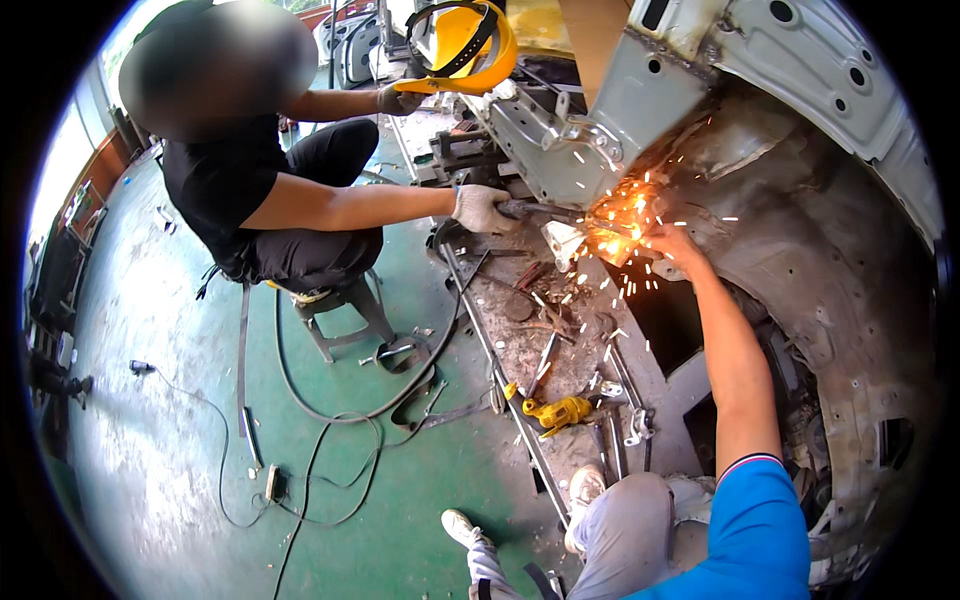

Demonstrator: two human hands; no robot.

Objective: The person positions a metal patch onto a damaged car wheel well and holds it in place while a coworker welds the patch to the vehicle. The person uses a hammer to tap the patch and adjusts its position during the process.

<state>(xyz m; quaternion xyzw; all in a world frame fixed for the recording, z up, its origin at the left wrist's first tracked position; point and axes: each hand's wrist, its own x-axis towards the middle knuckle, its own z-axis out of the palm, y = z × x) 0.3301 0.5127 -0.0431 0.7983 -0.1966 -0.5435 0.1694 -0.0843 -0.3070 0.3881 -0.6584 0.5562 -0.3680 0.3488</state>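
- Head view: wearer's right hand (672, 243) is stretched up and forward, pressed against the grey car body panel (800, 240) right at the spark burst (618, 218). Fingers look curled on the metal edge; whether they clamp anything I cannot tell, sparks hide it.
- Wearer's left hand: not in frame.
- Co-worker's gloved hand (480, 208) is closed on a dark grinding tool (540, 210). Tool's long axis runs roughly left-to-right, tip pointing at the sparks, so the work point lies between glove and the bare right hand.
- Key relation: the bare hand sits just right of the spark source, touching or nearly touching it; the glove is well left of it along the tool's axis. The bare hand is the nearer one.
- Co-worker's other gloved hand (400, 98) holds a yellow face shield (462, 45) raised, well apart from the sparks.
- Below the work point: a rusty sill strip (545, 345) littered with loose tools, a yellow-handled tool (560, 410) near its lower end.
- Black cables (330, 400) loop over the green floor (170, 450), beside the co-worker's metal stool (345, 315).
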